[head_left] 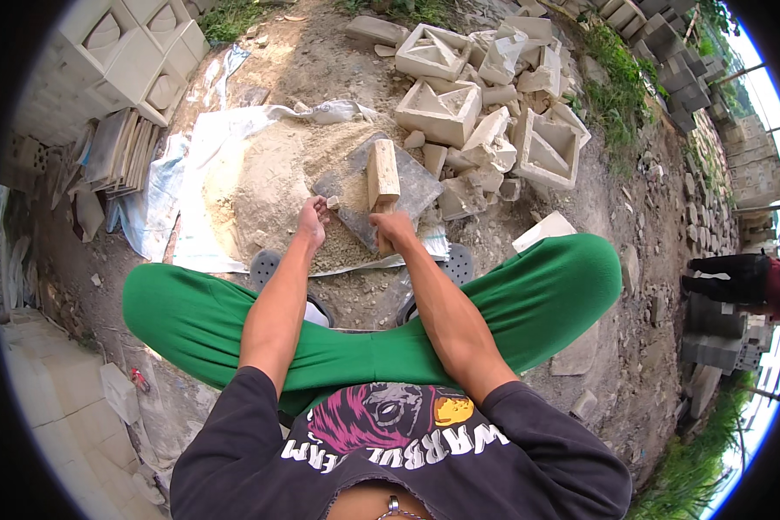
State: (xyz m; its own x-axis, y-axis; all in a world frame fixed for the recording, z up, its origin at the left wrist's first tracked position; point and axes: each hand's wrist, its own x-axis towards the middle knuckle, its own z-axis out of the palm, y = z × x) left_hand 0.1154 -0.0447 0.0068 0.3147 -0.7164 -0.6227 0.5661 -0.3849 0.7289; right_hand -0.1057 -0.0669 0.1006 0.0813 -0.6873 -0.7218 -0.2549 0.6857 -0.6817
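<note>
My right hand [392, 230] is wrapped round the short handle of a wooden mallet [383, 173]. The mallet's thick, pale block head stands out beyond my fist, over a dark flat slab [414, 192] dusted with crumbs. To the left, my left hand [314, 220] is closed, its fingertips at a small pale chunk of broken block [333, 202] by the slab's left corner. Sandy, crushed rubble [273, 178] lies heaped beside the slab on a white plastic sheet [201, 217]. Both forearms reach forward between my bent knees.
Broken, pale hollow blocks [442, 108] are piled beyond the slab to the right. Stacked pale blocks [126, 52] and leaning boards [121, 156] stand at the far left. Another person [737, 282] is at the right edge, near grey blocks [711, 351].
</note>
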